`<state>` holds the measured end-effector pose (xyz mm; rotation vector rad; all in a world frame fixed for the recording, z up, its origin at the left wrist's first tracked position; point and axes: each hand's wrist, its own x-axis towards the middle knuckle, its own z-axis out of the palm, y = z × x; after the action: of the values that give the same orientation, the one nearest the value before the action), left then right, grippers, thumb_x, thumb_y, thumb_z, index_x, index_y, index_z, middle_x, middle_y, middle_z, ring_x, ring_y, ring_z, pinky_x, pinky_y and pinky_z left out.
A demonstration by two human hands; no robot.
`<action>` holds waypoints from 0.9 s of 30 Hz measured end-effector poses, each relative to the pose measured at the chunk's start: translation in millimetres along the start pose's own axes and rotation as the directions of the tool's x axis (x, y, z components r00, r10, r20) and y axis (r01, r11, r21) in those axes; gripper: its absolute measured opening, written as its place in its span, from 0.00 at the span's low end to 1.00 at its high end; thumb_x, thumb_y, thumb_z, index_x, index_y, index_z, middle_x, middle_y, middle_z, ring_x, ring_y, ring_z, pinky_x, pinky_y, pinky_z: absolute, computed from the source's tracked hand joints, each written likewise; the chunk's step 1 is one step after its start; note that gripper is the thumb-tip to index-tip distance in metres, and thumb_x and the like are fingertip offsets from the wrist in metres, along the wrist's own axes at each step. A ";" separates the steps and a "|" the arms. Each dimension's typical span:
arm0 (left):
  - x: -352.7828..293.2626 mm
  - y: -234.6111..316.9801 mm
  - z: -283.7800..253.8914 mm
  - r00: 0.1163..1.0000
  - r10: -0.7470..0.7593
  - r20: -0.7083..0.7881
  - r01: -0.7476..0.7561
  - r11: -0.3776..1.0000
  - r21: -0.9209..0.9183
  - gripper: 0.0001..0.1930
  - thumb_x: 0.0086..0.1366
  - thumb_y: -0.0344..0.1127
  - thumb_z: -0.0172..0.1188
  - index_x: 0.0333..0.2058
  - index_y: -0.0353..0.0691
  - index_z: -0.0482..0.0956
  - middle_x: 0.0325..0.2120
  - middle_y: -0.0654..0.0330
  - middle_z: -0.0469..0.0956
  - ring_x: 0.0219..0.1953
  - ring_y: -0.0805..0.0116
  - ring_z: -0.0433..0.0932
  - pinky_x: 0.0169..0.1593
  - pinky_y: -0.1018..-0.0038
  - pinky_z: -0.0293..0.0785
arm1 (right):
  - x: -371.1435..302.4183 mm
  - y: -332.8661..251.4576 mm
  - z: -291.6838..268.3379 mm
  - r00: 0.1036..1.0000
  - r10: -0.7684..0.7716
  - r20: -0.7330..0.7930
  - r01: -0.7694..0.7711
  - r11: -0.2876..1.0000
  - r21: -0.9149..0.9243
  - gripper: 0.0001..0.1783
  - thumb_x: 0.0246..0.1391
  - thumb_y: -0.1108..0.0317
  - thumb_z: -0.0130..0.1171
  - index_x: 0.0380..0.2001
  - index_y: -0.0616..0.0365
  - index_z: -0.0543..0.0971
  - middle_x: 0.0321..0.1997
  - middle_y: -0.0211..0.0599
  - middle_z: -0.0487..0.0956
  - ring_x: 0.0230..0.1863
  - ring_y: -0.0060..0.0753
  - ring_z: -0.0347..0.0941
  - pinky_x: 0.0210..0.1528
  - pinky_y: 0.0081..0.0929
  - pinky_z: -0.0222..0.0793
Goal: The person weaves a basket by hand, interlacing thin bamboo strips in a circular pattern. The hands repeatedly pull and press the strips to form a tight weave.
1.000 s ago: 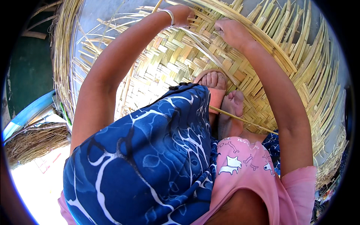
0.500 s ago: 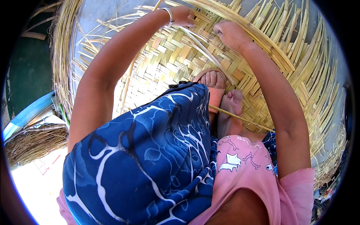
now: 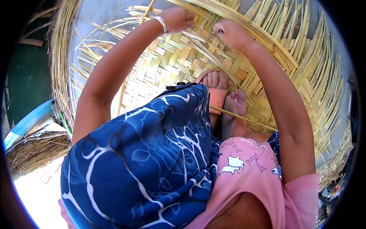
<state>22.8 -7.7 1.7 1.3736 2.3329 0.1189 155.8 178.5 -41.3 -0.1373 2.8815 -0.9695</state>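
Observation:
A half-woven mat of pale yellow-green split-cane strips (image 3: 167,72) spreads below me, its loose ends fanning out along the far and right sides. My left hand (image 3: 177,20), with a silver bangle (image 3: 162,25) at the wrist, is closed above the far part of the weave; whatever its curled fingers pinch is hidden. A short way to its right, my right hand (image 3: 231,33) is closed in a fist low over the mat, beside a long bundle of strips (image 3: 263,36) crossing the weave. Its contents cannot be made out either. A loose pale strip (image 3: 211,57) slants across the weave below both hands.
My feet, one in an orange sandal (image 3: 217,100) and one bare (image 3: 237,103), stand on the mat. A thin cane stick (image 3: 248,119) lies across by the bare foot. Long cane bundles (image 3: 63,57) edge the left side. Dry straw (image 3: 38,149) is heaped lower left.
My left hand has drawn a little leftward, away from my right hand, and its fingers look more tightly curled. My right hand has shifted only slightly left.

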 end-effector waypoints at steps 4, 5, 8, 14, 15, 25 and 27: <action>-4.0 16.3 -13.3 0.999 -0.023 0.042 0.016 0.989 0.145 0.14 0.61 0.46 0.54 0.27 0.41 0.73 0.23 0.52 0.75 0.29 0.51 0.75 0.35 0.59 0.69 | -5.1 -0.3 2.7 1.000 -0.002 -0.024 0.001 0.998 -0.059 0.08 0.45 0.73 0.54 0.30 0.58 0.79 0.34 0.45 0.78 0.37 0.50 0.73 0.41 0.38 0.69; 1.0 13.3 -6.1 0.997 -0.038 0.067 0.026 0.984 0.175 0.14 0.61 0.46 0.53 0.28 0.41 0.74 0.24 0.52 0.76 0.30 0.51 0.76 0.36 0.59 0.70 | -6.5 -4.1 4.1 1.000 0.019 -0.014 -0.020 0.996 -0.088 0.08 0.45 0.72 0.54 0.31 0.59 0.79 0.34 0.44 0.77 0.37 0.50 0.74 0.41 0.38 0.69; 9.6 11.7 3.6 0.981 -0.125 0.149 0.079 0.957 0.279 0.14 0.62 0.48 0.51 0.32 0.45 0.78 0.27 0.55 0.78 0.34 0.53 0.78 0.42 0.59 0.71 | -12.7 -17.0 21.2 0.999 -0.026 -0.032 0.016 0.960 -0.279 0.10 0.47 0.73 0.50 0.30 0.59 0.80 0.37 0.44 0.78 0.39 0.48 0.76 0.40 0.43 0.70; 5.7 18.9 -7.1 0.982 -0.183 0.047 0.145 0.889 0.435 0.15 0.59 0.50 0.58 0.37 0.47 0.78 0.37 0.59 0.77 0.48 0.59 0.73 0.47 0.60 0.69 | -46.2 -65.4 37.5 0.985 0.020 -0.174 -0.097 0.891 -0.443 0.10 0.48 0.67 0.51 0.30 0.58 0.80 0.40 0.34 0.76 0.50 0.36 0.69 0.49 0.37 0.66; 3.9 23.9 -7.3 0.986 -0.166 0.016 0.141 0.881 0.452 0.17 0.57 0.49 0.60 0.40 0.47 0.77 0.43 0.61 0.75 0.51 0.60 0.70 0.49 0.60 0.68 | -51.9 -66.2 41.7 0.983 -0.003 -0.185 -0.076 0.906 -0.416 0.12 0.47 0.67 0.51 0.33 0.59 0.79 0.44 0.37 0.75 0.53 0.37 0.66 0.54 0.36 0.62; -5.2 54.9 39.1 0.962 0.146 -0.232 -0.100 0.975 0.199 0.34 0.55 0.54 0.60 0.59 0.55 0.62 0.59 0.58 0.62 0.61 0.54 0.61 0.60 0.55 0.59 | -122.6 -11.6 -1.9 0.919 0.040 -0.391 -0.155 0.951 -0.268 0.18 0.48 0.72 0.50 0.44 0.58 0.76 0.51 0.39 0.74 0.53 0.43 0.67 0.54 0.38 0.61; -0.3 59.1 41.5 0.973 0.097 -0.209 -0.047 0.972 0.229 0.36 0.54 0.60 0.58 0.60 0.58 0.61 0.60 0.58 0.60 0.62 0.53 0.60 0.60 0.54 0.58 | -129.0 -0.8 -12.7 0.887 0.132 -0.442 -0.271 0.924 -0.268 0.18 0.46 0.73 0.51 0.44 0.58 0.76 0.49 0.39 0.75 0.52 0.43 0.67 0.53 0.38 0.62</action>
<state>87.8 16.2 -18.9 1.6284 2.5409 0.0318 282.1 200.5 -22.5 0.3977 3.3335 -0.5291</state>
